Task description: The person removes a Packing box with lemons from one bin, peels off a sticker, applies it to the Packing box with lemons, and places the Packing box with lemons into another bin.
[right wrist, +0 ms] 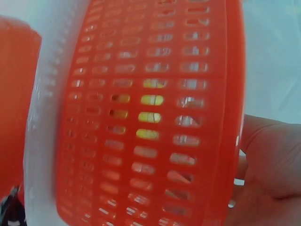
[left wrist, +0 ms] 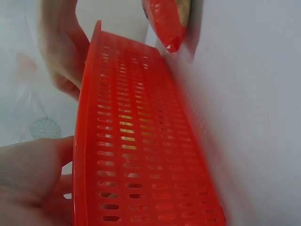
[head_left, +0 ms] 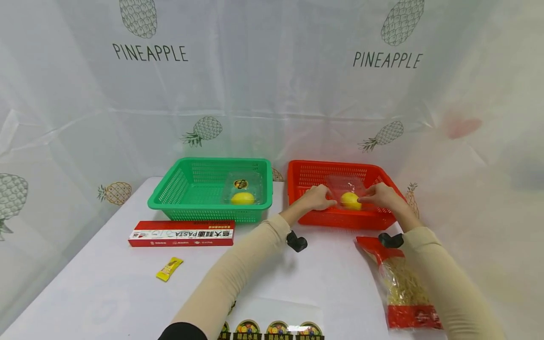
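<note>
Inside the red basket (head_left: 335, 219) is a clear plastic box (head_left: 345, 183) with a yellow lemon (head_left: 350, 201) in it. My left hand (head_left: 316, 198) grips the box's left side, and my right hand (head_left: 382, 196) holds its right side, close by the lemon. Both reach over the basket's front rim. From the left wrist, the basket wall (left wrist: 136, 141) hides the fingertips of the left hand (left wrist: 33, 181). Through the slots in the right wrist view, yellow of the lemon (right wrist: 151, 117) shows, while the right hand (right wrist: 275, 169) is partly behind the rim.
Left of the red basket stands a green basket (head_left: 212, 213) holding a clear box (head_left: 255, 182) with a round label and a lemon (head_left: 243, 198). Nearer lie a red pasta box (head_left: 182, 233), a yellow packet (head_left: 169, 269), a label sheet (head_left: 280, 309) and a noodle bag (head_left: 403, 283).
</note>
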Demonstrator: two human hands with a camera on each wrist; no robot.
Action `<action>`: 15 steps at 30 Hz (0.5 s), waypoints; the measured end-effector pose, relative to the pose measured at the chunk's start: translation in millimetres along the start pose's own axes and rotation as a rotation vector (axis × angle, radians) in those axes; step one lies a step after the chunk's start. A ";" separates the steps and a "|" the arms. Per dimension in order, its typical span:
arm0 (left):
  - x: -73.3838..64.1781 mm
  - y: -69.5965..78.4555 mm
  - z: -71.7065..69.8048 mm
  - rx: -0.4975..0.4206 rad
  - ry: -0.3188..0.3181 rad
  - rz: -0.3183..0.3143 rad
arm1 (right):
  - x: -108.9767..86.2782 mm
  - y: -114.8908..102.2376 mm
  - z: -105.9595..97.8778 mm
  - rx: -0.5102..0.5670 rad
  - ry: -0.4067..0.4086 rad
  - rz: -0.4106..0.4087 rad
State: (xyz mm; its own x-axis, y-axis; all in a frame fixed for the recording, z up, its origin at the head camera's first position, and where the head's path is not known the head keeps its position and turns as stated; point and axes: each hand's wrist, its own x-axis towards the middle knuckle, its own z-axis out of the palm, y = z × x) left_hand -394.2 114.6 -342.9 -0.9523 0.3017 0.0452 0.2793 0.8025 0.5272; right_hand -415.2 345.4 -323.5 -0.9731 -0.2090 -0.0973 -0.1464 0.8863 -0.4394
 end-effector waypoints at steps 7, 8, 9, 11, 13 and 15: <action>1.9 -1.1 -6.2 -0.023 -0.048 -0.054 | 2.7 -11.0 5.8 0.019 -0.007 -0.054; 2.3 -2.0 -6.0 -0.036 -0.055 -0.056 | 2.9 -12.0 6.5 0.018 -0.009 -0.045; 2.7 -2.8 -5.9 -0.043 -0.060 -0.057 | 3.7 -12.4 7.3 0.016 -0.016 -0.037; 3.7 -4.7 -5.4 -0.046 -0.063 -0.050 | 5.4 -12.2 8.3 0.022 -0.033 0.001; 5.0 -6.5 -4.5 -0.057 -0.063 -0.042 | 6.9 -11.5 8.4 0.025 -0.055 0.027; 6.8 -7.8 -3.8 -0.058 -0.061 -0.034 | 8.1 -10.5 7.8 0.042 -0.079 0.030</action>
State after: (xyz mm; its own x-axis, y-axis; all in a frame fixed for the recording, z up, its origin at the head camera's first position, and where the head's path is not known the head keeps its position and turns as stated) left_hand -403.3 108.4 -343.5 -0.9513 0.3074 -0.0244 0.2380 0.7821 0.5759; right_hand -420.1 331.1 -326.7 -0.9596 -0.2158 -0.1804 -0.1079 0.8748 -0.4724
